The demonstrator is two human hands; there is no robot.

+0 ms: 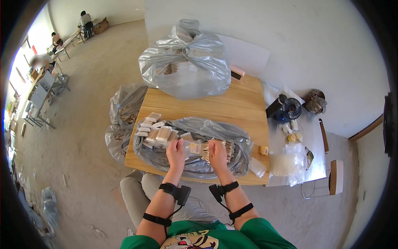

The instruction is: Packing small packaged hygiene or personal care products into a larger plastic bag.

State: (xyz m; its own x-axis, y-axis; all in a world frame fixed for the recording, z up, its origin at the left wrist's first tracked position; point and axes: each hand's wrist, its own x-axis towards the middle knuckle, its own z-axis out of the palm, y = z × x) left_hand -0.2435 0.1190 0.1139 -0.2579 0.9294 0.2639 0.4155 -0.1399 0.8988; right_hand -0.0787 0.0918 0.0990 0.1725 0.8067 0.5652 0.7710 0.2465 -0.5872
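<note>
My left hand (175,152) is closed on a small clear plastic bag (193,148) with a yellowish label. Close to its right, my right hand (217,153) is closed around a bunch of thin wooden sticks (205,152) at the bag's right end. More loose wooden sticks (229,148) lie beside and behind the right hand. Both hands are over an opened grey plastic sack (191,123) spread on the table. Filled packets of sticks (163,133) are piled in its left part. The fingertips are partly hidden, and the sticks' ends are too small to make out.
A big knotted grey sack (186,62) stands at the back of the wooden table (248,108). To the right, a side table (317,159) bears a black fan (292,108) and clear plastic bags (286,159). More sacks (120,124) sit left of the table. Several people work far left.
</note>
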